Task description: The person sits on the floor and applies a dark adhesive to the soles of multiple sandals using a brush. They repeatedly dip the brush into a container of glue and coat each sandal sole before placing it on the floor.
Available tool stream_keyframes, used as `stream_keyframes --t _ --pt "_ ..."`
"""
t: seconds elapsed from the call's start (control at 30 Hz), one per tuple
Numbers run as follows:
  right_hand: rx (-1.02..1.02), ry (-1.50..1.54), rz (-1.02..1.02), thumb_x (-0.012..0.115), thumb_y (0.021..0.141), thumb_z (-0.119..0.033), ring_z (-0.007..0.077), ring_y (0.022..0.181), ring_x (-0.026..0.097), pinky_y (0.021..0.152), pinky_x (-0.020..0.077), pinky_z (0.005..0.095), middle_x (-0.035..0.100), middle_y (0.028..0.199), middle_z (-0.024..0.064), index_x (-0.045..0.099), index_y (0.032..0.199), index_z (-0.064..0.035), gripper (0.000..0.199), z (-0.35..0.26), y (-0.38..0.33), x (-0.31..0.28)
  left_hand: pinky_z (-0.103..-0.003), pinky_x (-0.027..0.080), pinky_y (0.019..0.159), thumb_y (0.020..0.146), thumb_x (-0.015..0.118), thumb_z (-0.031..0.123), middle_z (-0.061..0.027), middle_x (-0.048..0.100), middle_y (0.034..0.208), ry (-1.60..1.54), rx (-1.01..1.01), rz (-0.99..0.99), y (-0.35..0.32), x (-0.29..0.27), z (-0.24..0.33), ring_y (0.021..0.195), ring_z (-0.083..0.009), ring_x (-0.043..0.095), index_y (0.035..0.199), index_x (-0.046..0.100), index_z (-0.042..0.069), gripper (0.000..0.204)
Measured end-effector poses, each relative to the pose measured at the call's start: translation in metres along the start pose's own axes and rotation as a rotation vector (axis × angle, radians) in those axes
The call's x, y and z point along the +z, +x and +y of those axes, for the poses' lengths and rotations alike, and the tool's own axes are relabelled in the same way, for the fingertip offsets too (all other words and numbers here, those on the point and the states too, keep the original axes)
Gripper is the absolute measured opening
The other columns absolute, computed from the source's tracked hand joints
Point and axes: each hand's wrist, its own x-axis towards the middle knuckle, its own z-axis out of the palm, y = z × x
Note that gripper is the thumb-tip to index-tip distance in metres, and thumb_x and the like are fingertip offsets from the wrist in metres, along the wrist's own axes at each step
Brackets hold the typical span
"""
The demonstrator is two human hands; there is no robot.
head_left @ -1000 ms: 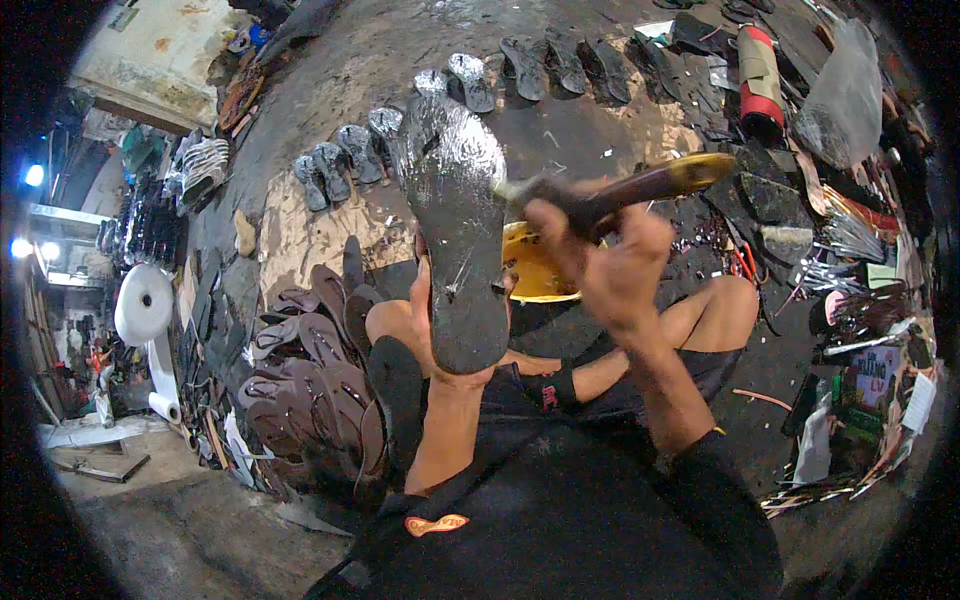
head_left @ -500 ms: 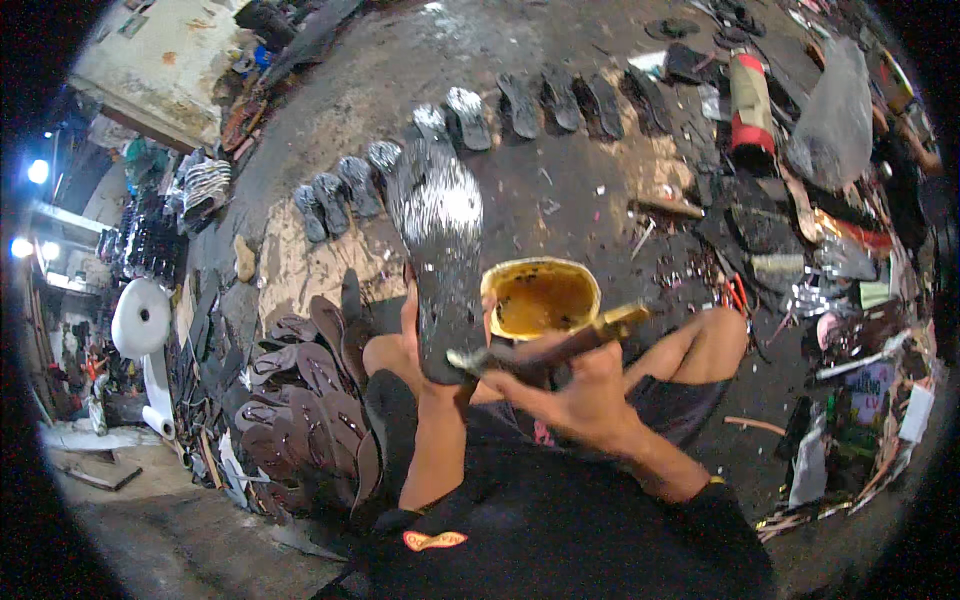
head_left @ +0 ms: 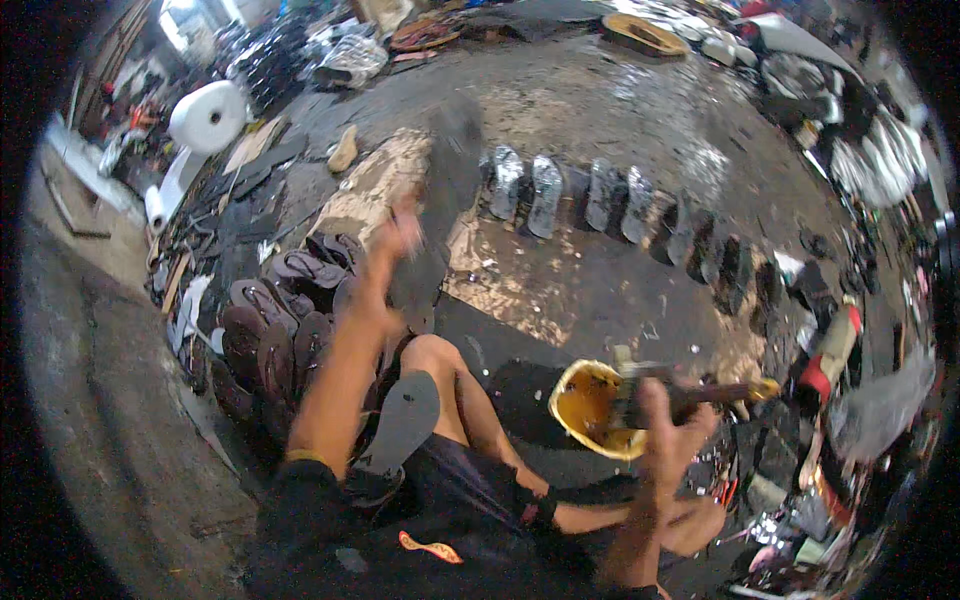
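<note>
My left hand, smeared by motion, reaches far forward with its fingers closed on the edge of a dark shoe sole. The sole stands out ahead of the hand, also blurred. My right hand grips a brush by its dark handle, the yellow end pointing right. The brush head is over the right side of a yellow-rimmed bowl that holds amber liquid. Near my raised knee rests a grey sole, below my left forearm.
Several soles, some shiny, lie in a row ahead, partly on cardboard. Brown flip-flops are piled at my left. A white roll stands beyond them. A red and tan cylinder and plastic bag lie at right.
My left hand has carried the sole forward from in front of my lap. My right hand has taken the brush from the sole to the bowl. The view has turned.
</note>
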Motion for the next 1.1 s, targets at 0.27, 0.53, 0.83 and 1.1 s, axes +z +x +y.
stream_keyframes --t 0.27,0.53,0.83,1.1 --pt "0.067 -0.247 0.121 0.079 0.100 -0.023 0.0172 0.103 0.060 0.093 0.0505 0.0331 0.064 0.118 0.0076 0.057 0.136 0.0022 0.050 0.087 0.071 0.033 -0.038 0.060 0.083 0.105 0.071 0.034 -0.0070 0.076 0.109 -0.956 -1.088 0.493 0.047 0.042 -0.362 0.094 -0.0208 0.074 0.120 0.070 0.006 0.031" --pt "0.071 -0.429 -0.016 0.078 0.100 -0.027 0.0258 0.084 0.064 0.074 0.0531 0.0413 0.075 0.105 0.0169 0.071 0.118 0.0133 0.044 0.080 0.090 0.047 -0.045 0.061 0.088 0.109 0.063 0.035 -0.0119 0.076 0.116 -1.198 -1.304 0.430 -0.007 0.137 -0.530 0.097 -0.0248 0.075 0.129 0.065 -0.001 0.041" --pt "-0.040 -0.470 0.066 0.078 0.098 -0.049 0.0301 0.099 0.065 0.093 0.0527 0.0528 0.073 0.117 0.0292 0.074 0.123 0.0089 0.063 0.058 0.098 0.038 -0.058 0.041 0.119 0.094 0.071 0.059 -0.0302 0.047 0.159 0.375 -1.466 -0.121 -0.045 0.084 -0.411 0.147 -0.0516 0.045 0.157 0.044 -0.005 0.094" --pt "-0.106 -0.641 0.072 0.082 0.094 -0.037 0.0252 0.100 0.071 0.091 0.0560 0.0465 0.077 0.112 0.0173 0.076 0.121 -0.0038 0.043 0.008 0.045 -0.020 -0.064 0.016 0.129 0.075 0.092 0.056 -0.0367 0.017 0.171 0.767 -1.666 0.210 -0.170 -0.058 -0.339 0.159 -0.0527 0.019 0.165 0.014 -0.009 0.136"
